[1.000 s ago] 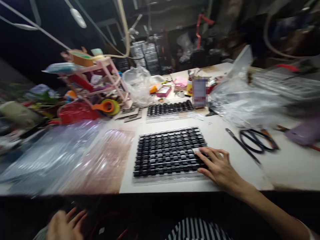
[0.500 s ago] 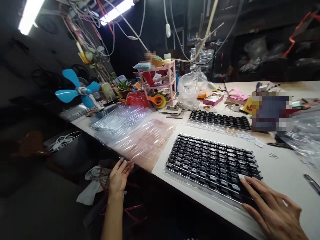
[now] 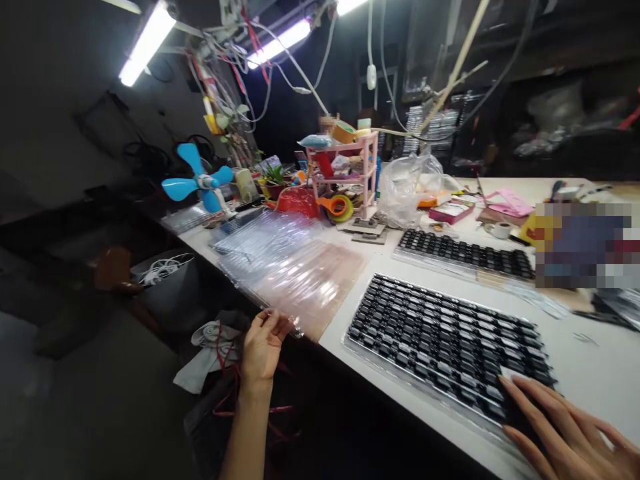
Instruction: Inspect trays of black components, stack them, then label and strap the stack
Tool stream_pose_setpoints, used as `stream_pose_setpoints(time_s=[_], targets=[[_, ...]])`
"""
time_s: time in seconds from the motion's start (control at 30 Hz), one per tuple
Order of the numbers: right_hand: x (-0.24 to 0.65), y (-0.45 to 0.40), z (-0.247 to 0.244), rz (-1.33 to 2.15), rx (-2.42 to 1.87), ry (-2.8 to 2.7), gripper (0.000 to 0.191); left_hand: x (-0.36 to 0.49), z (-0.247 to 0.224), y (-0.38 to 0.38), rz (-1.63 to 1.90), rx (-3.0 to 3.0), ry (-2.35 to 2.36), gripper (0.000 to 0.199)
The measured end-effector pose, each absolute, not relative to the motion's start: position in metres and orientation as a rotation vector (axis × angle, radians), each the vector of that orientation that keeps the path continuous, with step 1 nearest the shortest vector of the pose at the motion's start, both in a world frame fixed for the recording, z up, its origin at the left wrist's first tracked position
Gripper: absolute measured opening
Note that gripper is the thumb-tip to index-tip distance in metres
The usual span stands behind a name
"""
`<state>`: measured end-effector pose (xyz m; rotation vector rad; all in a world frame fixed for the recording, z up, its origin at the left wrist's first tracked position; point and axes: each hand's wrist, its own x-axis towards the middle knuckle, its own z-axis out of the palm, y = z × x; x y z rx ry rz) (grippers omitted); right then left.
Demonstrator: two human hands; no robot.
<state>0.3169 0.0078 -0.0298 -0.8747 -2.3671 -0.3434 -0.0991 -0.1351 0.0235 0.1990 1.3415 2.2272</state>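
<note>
My left hand (image 3: 264,345) pinches the near edge of a clear plastic sheet (image 3: 280,260), which lies over a brownish board at the table's front edge. A clear plastic tray filled with rows of small black parts (image 3: 445,340) lies in front of me on the white tabletop. Over the tray's near right corner is my right hand (image 3: 575,427), fingers and thumb curved around something dark. A small white piece (image 3: 513,373) shows at its fingertips. What this hand holds is mostly hidden.
A second tray of black parts (image 3: 465,253) lies behind the first. Farther back stand a pink shelf (image 3: 370,177), an orange tape dispenser (image 3: 335,207), a blue fan (image 3: 200,180) and a plastic bag (image 3: 400,190). Cables hang overhead. A grey bin (image 3: 165,287) is below at left.
My left hand has gone from open beside the table edge to pinching the plastic sheet's edge. My right hand stays at the tray corner. The view has turned left.
</note>
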Motion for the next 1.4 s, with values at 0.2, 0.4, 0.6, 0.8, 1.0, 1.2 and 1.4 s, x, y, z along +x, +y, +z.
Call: stream_pose_setpoints(time_s=[0.2, 0.4, 0.6, 0.8, 1.0, 1.2, 1.4], targets=[[0.307, -0.006, -0.005, -0.277, -1.003, -2.490, 0.052, -0.029, 0.063, -0.097, 2.168, 0.416, 1.208, 0.014], [0.303, -0.008, 0.002, -0.126, -1.104, -2.462, 0.042, 0.100, 0.065, -0.053, 1.547, 0.736, 0.943, 0.042], [0.304, -0.006, -0.007, -0.246, -1.006, -2.407, 0.048, 0.189, 0.059, -0.056, 1.005, 1.043, 0.718, 0.067], [0.307, -0.003, -0.004, -0.165, -1.021, -2.452, 0.053, 0.120, 0.089, -0.093, 1.057, 1.379, 1.001, 0.044], [0.305, -0.006, 0.000, -0.132, -1.042, -2.451, 0.052, -0.066, 0.063, -0.060, 1.412, 1.408, 2.112, 0.047], [0.303, -0.006, 0.000, -0.120, -1.063, -2.465, 0.053, -0.098, 0.002, -0.024, 1.115, 1.420, 2.179, 0.049], [0.306, -0.007, 0.002, -0.195, -1.044, -2.465, 0.053, -0.055, -0.002, -0.028, 1.165, 1.492, 2.060, 0.047]])
